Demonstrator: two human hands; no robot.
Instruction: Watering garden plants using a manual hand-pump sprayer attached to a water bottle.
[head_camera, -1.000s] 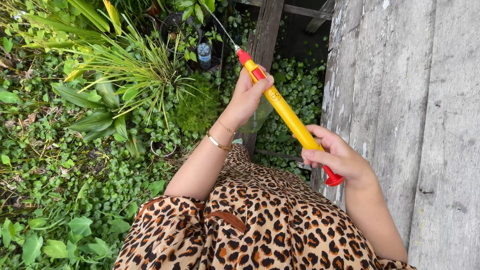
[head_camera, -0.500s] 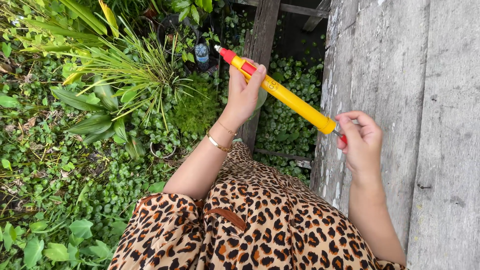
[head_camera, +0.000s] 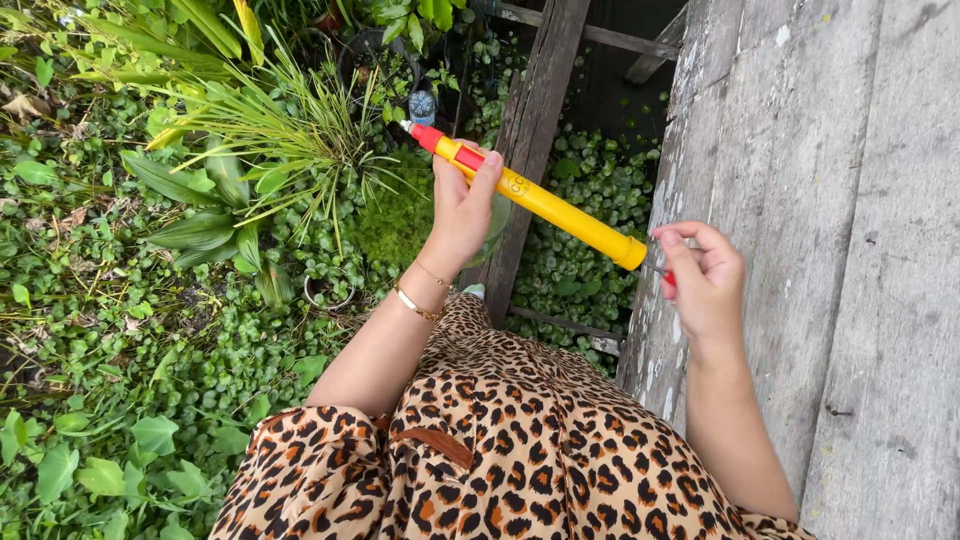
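Note:
A yellow pump sprayer tube (head_camera: 550, 205) with a red nozzle tip points up and left over the plants. My left hand (head_camera: 462, 207) grips the tube near its red front end. Closed around the red plunger handle at the tube's rear, my right hand (head_camera: 703, 275) hides most of that handle. A clear plastic bottle (head_camera: 497, 215) hangs under the tube, mostly hidden behind my left hand. A gold bracelet sits on my left wrist.
Leopard-print clothing (head_camera: 520, 460) fills the bottom. Weathered grey planks (head_camera: 840, 200) run down the right side. A wooden post (head_camera: 535, 110) stands ahead. Grassy plants (head_camera: 270, 130), black pots and low green leaves (head_camera: 120, 350) cover the left.
My right hand pulled back off the yellow tube to the plunger handle and drew it out a little. The sprayer's nozzle swung left and lower across the plants.

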